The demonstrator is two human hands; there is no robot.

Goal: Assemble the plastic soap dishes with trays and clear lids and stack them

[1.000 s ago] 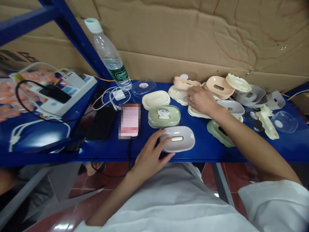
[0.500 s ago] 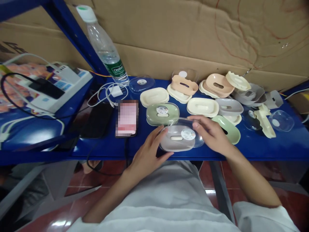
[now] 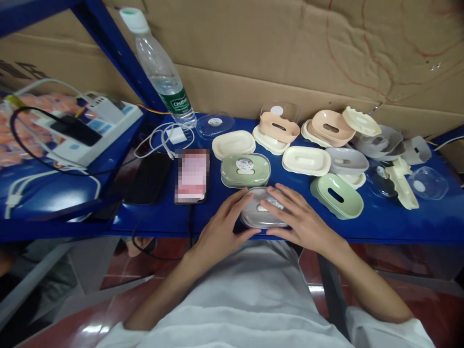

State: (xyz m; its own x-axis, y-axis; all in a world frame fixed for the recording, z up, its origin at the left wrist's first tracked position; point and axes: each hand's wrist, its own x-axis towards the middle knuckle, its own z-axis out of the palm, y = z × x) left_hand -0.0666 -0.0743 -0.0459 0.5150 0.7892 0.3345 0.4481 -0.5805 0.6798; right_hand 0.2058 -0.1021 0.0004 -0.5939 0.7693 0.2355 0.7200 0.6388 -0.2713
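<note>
A grey oval soap box (image 3: 255, 215) with a clear lid and a round sticker rests at the front of the blue table. My left hand (image 3: 224, 224) grips its left end, thumb along the near side. Over its right end lies my right hand (image 3: 300, 220), fingers across the lid and covering part of the sticker. The lid sits down over the grey dish. Just behind stands a green soap box (image 3: 232, 180) with its own clear lid. To the right of my right hand is an open green dish (image 3: 348, 193) with a slot in it.
Cream (image 3: 306, 161), orange (image 3: 333, 126) and grey dish parts lie at the back right, beside clear lids (image 3: 429, 183). At left are a phone (image 3: 192, 174), a water bottle (image 3: 170, 77), cables and a power strip (image 3: 83, 145). Cardboard (image 3: 253, 43) backs the table.
The clear lid, tilted and off to the right before, has come down onto the grey dish. My right hand has moved left and now lies over the lid. My left hand stays at the left end.
</note>
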